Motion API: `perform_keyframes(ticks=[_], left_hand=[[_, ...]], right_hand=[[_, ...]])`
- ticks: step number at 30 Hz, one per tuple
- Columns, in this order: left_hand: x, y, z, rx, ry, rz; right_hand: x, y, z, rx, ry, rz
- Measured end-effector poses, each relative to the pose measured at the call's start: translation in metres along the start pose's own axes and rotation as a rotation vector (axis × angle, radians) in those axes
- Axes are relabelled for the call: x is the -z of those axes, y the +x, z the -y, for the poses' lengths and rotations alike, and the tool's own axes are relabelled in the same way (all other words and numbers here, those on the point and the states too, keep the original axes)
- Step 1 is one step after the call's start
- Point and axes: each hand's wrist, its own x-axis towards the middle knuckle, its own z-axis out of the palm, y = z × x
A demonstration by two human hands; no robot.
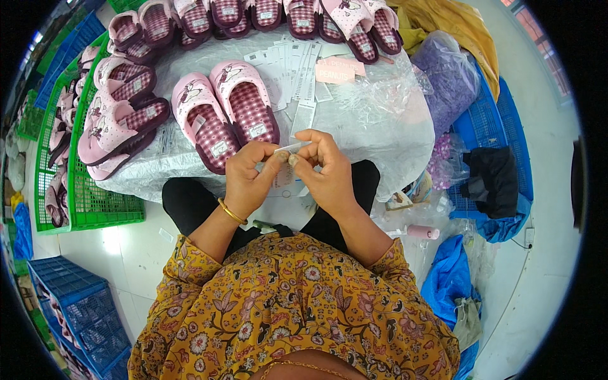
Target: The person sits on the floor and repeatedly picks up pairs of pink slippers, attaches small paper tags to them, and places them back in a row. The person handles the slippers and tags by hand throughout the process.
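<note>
My left hand (248, 176) and my right hand (330, 172) meet over the near edge of the table, thumbs almost touching. Both pinch a small white paper tag (293, 147) between thumb and fingers. A printed part of the tag seems to hang below the thumbs, partly hidden by them. Just beyond my left hand lies a pair of pink slippers (201, 120) with dark red checked insoles, side by side, toes pointing away. White labels sit on their heels. Loose white printed tags (294, 73) are spread in a fan past my hands, near pink cards (339, 69).
More pink slippers (266, 14) line the table's far edge, others (126, 117) its left. Plastic film covers the table (373, 133). Green crates (104, 206) and a blue crate (82, 304) stand at left. At right are a purple bag (446, 82), blue baskets (516, 145) and a pink cylinder (423, 232).
</note>
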Motion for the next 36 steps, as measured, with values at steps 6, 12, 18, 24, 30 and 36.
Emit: perform_keyframes(ticks=[6, 12, 18, 24, 30, 36], left_hand=[[0.006, 0.007, 0.000, -0.389, 0.371, 0.060], [0.011, 0.002, 0.003, -0.156, 0.066, 0.203], [0.011, -0.003, 0.017, 0.277, -0.208, 0.360], [0.004, 0.003, 0.008, -0.005, 0.182, 0.234], [-0.011, 0.013, -0.006, -0.117, 0.276, 0.327], [-0.027, 0.068, -0.009, -0.184, 0.401, 0.370]], right_hand=[[0.003, 0.000, -0.006, -0.028, 0.010, 0.010], [0.008, -0.007, -0.017, -0.093, -0.003, 0.085], [0.012, -0.016, -0.018, -0.177, 0.001, 0.189], [0.034, -0.021, -0.037, 0.288, -0.506, 0.246], [0.030, -0.023, -0.032, 0.025, -0.061, 0.078], [0.041, -0.021, -0.040, -0.130, 0.011, 0.055]])
